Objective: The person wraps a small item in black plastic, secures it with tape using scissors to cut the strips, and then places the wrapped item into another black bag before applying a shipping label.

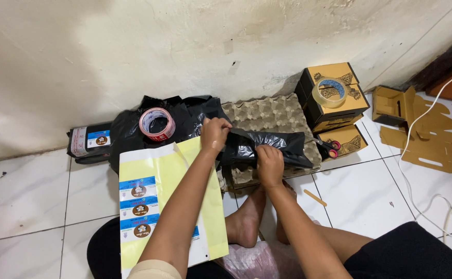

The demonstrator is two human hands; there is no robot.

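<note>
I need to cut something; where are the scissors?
In the head view, the scissors lie right of the right hand, between the egg trays and the stacked boxes.

Bare floor tiles (24, 201) left, gold boxes (334, 98) right, wall (133, 46) probably close behind

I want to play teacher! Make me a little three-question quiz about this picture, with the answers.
1. True or false: both hands grip the black bag.
2. What lies under the black bag? A) egg trays B) a pillow C) a plate
3. Fill in: the clear tape roll sits on a stack of brown ____.

Key
1. True: the left hand and right hand both hold it.
2. A: the egg trays are stacked against the wall.
3. Boxes, with red-handled scissors just in front of them.
</note>
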